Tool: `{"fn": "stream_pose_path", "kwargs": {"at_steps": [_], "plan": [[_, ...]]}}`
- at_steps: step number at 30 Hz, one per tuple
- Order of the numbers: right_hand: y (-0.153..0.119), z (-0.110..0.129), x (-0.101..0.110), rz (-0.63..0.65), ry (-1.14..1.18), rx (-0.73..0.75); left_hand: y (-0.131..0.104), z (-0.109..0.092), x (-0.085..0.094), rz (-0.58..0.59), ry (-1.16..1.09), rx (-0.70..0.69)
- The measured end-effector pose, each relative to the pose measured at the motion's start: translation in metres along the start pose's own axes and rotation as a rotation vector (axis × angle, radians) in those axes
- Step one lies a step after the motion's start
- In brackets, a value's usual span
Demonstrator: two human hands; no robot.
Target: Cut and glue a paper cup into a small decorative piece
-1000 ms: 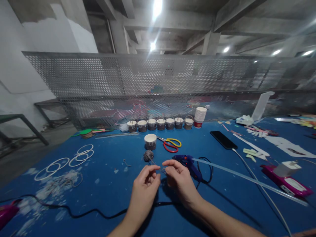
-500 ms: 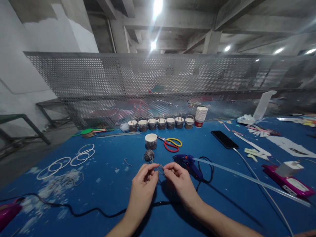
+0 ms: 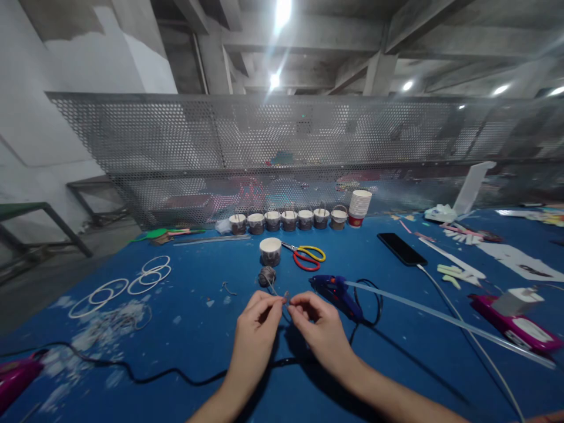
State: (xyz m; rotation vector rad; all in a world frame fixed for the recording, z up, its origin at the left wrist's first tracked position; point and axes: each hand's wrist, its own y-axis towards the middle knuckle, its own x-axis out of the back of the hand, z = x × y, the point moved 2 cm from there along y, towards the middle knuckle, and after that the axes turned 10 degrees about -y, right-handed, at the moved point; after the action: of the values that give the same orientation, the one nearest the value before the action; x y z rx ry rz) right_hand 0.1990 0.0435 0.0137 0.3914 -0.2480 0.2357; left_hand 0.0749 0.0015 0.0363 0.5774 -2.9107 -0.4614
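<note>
My left hand [image 3: 259, 320] and my right hand [image 3: 318, 323] meet fingertip to fingertip above the blue table. Each pinches a part of a thin grey yarn [image 3: 272, 288], which runs back to a small grey yarn ball [image 3: 267, 276]. A little bit of the yarn sticks up between the fingertips; its exact shape is too small to make out. Behind the ball stands a white paper cup wrapped in grey [image 3: 270, 252]. Scissors with red and yellow handles [image 3: 308, 256] lie beside that cup. To the right of my hands rests a blue glue gun [image 3: 337, 292] with a long clear glue stick [image 3: 423, 305].
Several wrapped cups [image 3: 289, 221] line the mesh panel [image 3: 185, 135], with stacked paper cups [image 3: 360, 205] at their right end. White rings [image 3: 150, 275] lie left. A phone [image 3: 400, 249], its cable and a magenta power strip [image 3: 515, 323] are right. A black cord [image 3: 167, 376] crosses in front.
My fingertips have drawn closer together, and the yarn loop that showed between them has shrunk to a small bit. The things on the table have stayed put.
</note>
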Motion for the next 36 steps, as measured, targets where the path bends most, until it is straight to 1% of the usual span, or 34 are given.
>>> {"fn": "stream_pose_path", "kwargs": {"at_steps": [4,10,14,21,28,33,36], "plan": [[0.0,-0.003,0.0,-0.021,-0.04,0.07,0.0,0.003,-0.001,0.004,0.013,-0.014],[-0.001,0.004,0.001,-0.01,-0.061,0.14,0.0,0.001,-0.001,-0.008,0.025,-0.051],[-0.002,0.006,0.003,-0.025,-0.064,0.144,-0.001,0.001,-0.001,-0.016,0.023,-0.078],[-0.003,0.007,0.004,-0.015,-0.079,0.135,-0.001,0.003,0.0,-0.025,0.044,-0.112],[-0.004,0.005,0.004,-0.014,-0.057,0.125,0.0,0.002,0.0,-0.043,0.027,-0.119],[-0.004,0.004,0.004,-0.005,-0.05,0.117,0.001,0.002,0.0,-0.063,0.019,-0.101],[-0.003,0.005,0.004,-0.012,-0.052,0.116,0.0,0.0,0.0,-0.044,0.0,-0.056]]}}
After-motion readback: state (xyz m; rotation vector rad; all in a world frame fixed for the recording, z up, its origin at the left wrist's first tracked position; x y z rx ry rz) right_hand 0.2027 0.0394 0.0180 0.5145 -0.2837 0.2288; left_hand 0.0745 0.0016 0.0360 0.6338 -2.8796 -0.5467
